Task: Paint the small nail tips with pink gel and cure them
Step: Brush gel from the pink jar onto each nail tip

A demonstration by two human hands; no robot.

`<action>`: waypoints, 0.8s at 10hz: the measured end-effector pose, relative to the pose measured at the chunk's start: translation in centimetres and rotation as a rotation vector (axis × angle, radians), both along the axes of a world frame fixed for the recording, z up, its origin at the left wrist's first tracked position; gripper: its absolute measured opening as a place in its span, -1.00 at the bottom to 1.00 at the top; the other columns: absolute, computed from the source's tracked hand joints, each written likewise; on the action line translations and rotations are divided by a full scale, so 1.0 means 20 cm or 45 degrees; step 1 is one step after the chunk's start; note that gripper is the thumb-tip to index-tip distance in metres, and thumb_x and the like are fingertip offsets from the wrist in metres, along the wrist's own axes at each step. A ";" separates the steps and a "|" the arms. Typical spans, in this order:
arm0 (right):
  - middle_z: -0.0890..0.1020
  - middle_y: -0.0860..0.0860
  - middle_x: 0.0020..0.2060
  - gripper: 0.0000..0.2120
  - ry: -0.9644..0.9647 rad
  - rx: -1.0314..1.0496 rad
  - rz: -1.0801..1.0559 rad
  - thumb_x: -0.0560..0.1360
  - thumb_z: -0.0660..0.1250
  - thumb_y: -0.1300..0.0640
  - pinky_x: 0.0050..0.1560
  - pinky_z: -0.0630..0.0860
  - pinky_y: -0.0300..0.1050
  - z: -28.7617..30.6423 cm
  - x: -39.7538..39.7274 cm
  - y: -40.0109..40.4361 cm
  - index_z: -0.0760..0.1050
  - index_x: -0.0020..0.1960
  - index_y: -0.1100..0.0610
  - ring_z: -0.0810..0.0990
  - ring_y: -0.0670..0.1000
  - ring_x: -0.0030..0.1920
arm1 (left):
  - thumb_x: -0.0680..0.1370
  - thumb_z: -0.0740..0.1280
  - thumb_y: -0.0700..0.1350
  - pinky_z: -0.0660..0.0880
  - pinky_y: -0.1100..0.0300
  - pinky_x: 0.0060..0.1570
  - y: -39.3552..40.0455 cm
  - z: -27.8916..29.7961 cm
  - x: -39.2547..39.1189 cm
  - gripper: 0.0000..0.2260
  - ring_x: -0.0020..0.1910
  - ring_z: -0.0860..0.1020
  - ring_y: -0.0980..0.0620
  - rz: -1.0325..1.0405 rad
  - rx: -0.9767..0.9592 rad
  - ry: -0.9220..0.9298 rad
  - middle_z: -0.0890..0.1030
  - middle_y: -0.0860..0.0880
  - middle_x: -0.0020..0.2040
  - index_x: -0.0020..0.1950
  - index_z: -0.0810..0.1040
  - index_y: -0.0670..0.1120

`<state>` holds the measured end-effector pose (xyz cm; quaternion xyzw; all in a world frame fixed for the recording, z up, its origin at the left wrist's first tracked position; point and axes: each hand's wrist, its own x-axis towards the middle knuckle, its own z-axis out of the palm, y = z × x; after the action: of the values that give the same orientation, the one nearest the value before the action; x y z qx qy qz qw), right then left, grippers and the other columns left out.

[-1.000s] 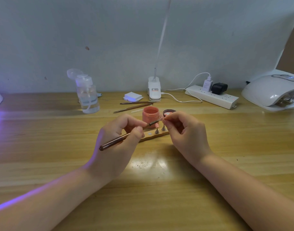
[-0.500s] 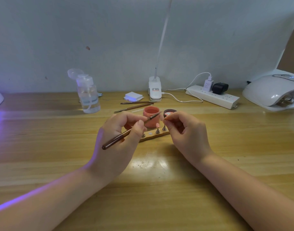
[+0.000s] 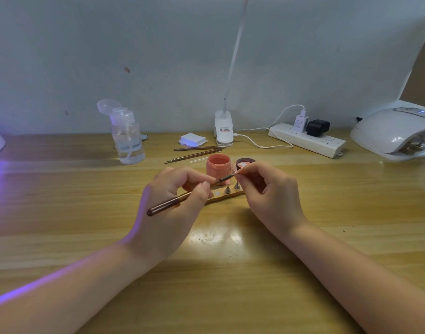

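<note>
Head view. Left hand (image 3: pixel 173 208) has its grip clasped round a slim dark-brown nail brush (image 3: pixel 182 197), thumb and fingers curled on the shaft; handle end points down-left, bristle end up-right. Brush tip meets the fingertips of the right hand (image 3: pixel 267 191), just in front of the open pink gel jar (image 3: pixel 218 167).

Right hand grip is pinched, thumb against forefinger, on something very small at the brush tip; likely a small nail tip, but too tiny to make out. Other fingers curled loosely under.

Below and between the hands: a narrow wooden holder strip (image 3: pixel 227 196) lying on the pale wooden counter (image 3: pixel 230 273), with two small metal stands (image 3: pixel 232 188) upright on it and a pale round dot beside them. Dark jar lid (image 3: pixel 245 162) sits just right of the jar, partly behind the right hand's fingers.

Farther back:
- two spare brown brushes (image 3: pixel 197 153) lying flat
- clear pump bottle with white cap (image 3: pixel 127 138), left
- white stack of wipes (image 3: pixel 192 139)
- white clip lamp base (image 3: pixel 223 128) by the wall
- white power strip (image 3: pixel 308 141) with plugs
- white curing lamp (image 3: pixel 394 133), far right, well apart from the hands.
</note>
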<state>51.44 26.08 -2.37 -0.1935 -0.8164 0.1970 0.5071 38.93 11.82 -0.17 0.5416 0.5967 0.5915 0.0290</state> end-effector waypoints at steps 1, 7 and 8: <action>0.64 0.02 -0.29 -0.95 -0.003 -0.032 0.003 0.46 0.44 0.26 -0.22 0.54 0.07 0.00 0.00 0.00 0.62 -0.08 0.21 0.59 0.02 -0.29 | 0.46 0.26 0.06 0.39 0.36 -0.16 -0.01 0.00 0.00 -0.84 -0.17 0.57 0.15 -0.031 0.050 -0.049 0.66 0.12 -0.24 -0.11 0.60 0.06; 0.65 0.02 -0.29 -0.94 -0.011 -0.093 0.047 0.47 0.43 0.25 -0.24 0.55 0.06 0.00 0.00 -0.01 0.62 -0.06 0.22 0.60 0.00 -0.30 | 0.49 0.24 -0.19 0.43 0.42 -0.19 0.01 -0.01 0.00 -0.87 -0.27 0.57 0.18 -0.093 0.086 -0.200 0.64 -0.01 -0.31 -0.15 0.58 -0.11; 0.65 0.04 -0.27 -0.92 -0.019 -0.131 0.074 0.47 0.42 0.25 -0.22 0.55 0.10 0.01 0.00 -0.01 0.62 -0.05 0.23 0.61 0.04 -0.28 | 0.52 0.25 -0.14 0.44 0.43 -0.18 0.01 0.00 0.00 -0.87 -0.23 0.59 0.20 -0.067 0.117 -0.237 0.66 0.02 -0.25 -0.09 0.59 -0.12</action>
<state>51.46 25.90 -2.26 -0.1970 -0.8142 0.2517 0.4846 38.97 12.08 -0.24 0.5004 0.5493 0.6650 0.0747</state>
